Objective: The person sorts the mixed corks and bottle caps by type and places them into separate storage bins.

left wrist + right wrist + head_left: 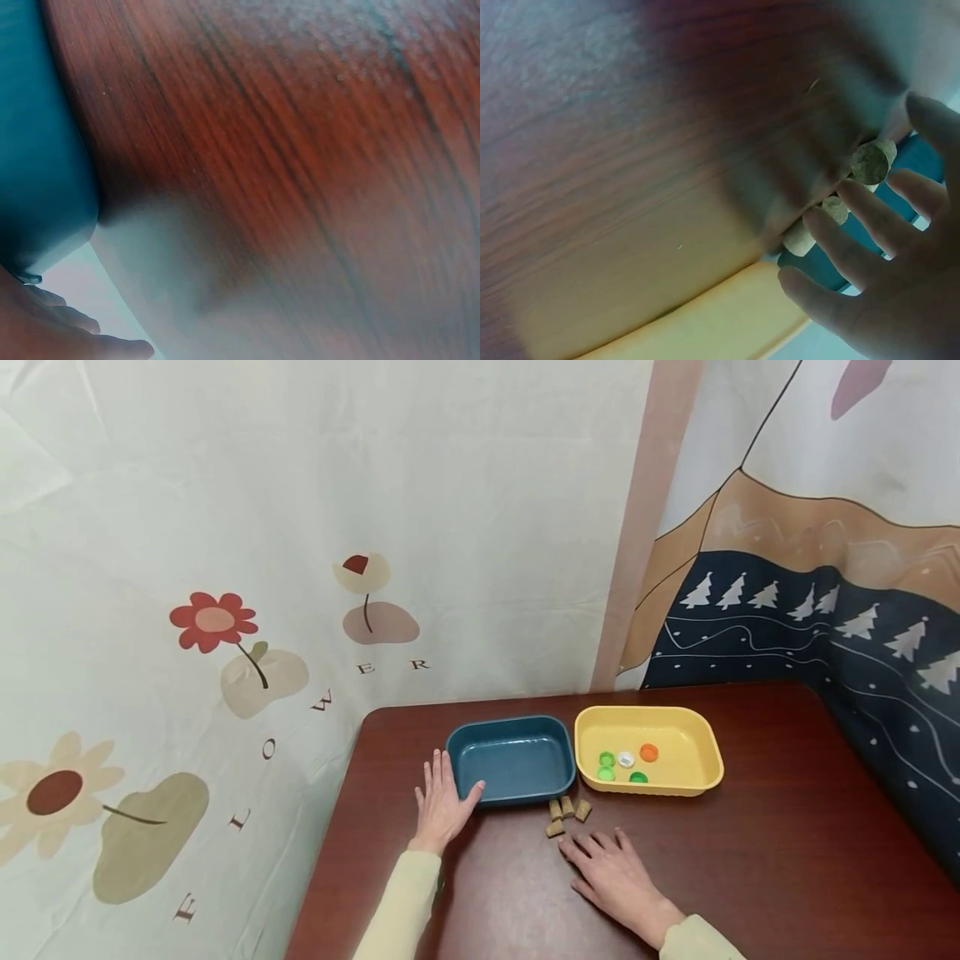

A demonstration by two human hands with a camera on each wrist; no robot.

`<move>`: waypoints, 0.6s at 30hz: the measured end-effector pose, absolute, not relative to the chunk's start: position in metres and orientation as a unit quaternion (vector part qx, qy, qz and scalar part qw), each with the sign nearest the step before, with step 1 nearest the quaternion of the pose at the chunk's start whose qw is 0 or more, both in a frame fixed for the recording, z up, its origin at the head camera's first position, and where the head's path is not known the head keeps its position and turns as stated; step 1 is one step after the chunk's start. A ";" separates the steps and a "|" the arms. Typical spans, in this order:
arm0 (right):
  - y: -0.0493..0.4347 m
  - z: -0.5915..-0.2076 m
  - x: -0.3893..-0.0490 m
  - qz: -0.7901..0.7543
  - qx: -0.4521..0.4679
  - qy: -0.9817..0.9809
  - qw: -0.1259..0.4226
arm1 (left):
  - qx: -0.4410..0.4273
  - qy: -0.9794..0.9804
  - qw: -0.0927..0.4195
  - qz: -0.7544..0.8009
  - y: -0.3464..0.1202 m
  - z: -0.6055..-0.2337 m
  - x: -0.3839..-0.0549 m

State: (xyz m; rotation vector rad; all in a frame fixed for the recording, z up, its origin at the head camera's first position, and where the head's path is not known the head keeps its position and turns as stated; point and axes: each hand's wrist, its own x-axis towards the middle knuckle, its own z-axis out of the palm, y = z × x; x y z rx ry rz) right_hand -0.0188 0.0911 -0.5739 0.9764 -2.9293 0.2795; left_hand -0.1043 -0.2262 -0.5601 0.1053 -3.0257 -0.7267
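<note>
My left hand [441,806] rests at the left end of the dark blue tray [513,758], fingers straight along its side and thumb over the near left corner. Nothing lies inside that tray. My right hand [617,878] is spread over the table, its fingertips just short of several short wine corks [554,829] that lie in front of the blue tray. In the right wrist view the spread fingers [840,247] overlap the corks [871,162], and nothing is gripped. The left wrist view shows the left fingers [71,324] beside the blue tray [45,150].
A yellow tray [693,760] stands right of the blue one, close beside it. Inside are several bottle caps: green, a white one [626,760] and an orange one [648,752]. Printed curtains [487,527] hang behind the brown wooden table [765,843].
</note>
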 end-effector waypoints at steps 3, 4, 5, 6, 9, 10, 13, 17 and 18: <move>0.089 -0.575 -0.019 0.082 0.317 -0.944 0.028 | 0.034 -0.971 0.015 -0.235 -0.226 -0.560 -0.105; 0.088 -0.574 -0.019 0.080 0.316 -0.945 0.029 | 0.034 -0.971 0.015 -0.234 -0.226 -0.560 -0.105; 0.088 -0.574 -0.019 0.080 0.314 -0.946 0.029 | 0.033 -0.971 0.016 -0.234 -0.226 -0.560 -0.105; 0.087 -0.574 -0.019 0.078 0.313 -0.946 0.028 | 0.034 -0.972 0.015 -0.233 -0.226 -0.561 -0.106; 0.087 -0.572 -0.019 0.078 0.309 -0.948 0.021 | 0.035 -0.972 0.016 -0.232 -0.226 -0.561 -0.106; 0.087 -0.572 -0.018 0.079 0.308 -0.948 0.020 | 0.035 -0.972 0.017 -0.232 -0.226 -0.561 -0.106; 0.088 -0.571 -0.017 0.086 0.309 -0.947 0.022 | 0.034 -0.971 0.019 -0.234 -0.226 -0.561 -0.105; 0.091 -0.569 -0.015 0.096 0.315 -0.943 0.057 | 0.034 -0.971 0.018 -0.235 -0.226 -0.562 -0.105; 0.092 -0.568 -0.015 0.100 0.315 -0.941 0.069 | 0.034 -0.971 0.019 -0.235 -0.226 -0.562 -0.105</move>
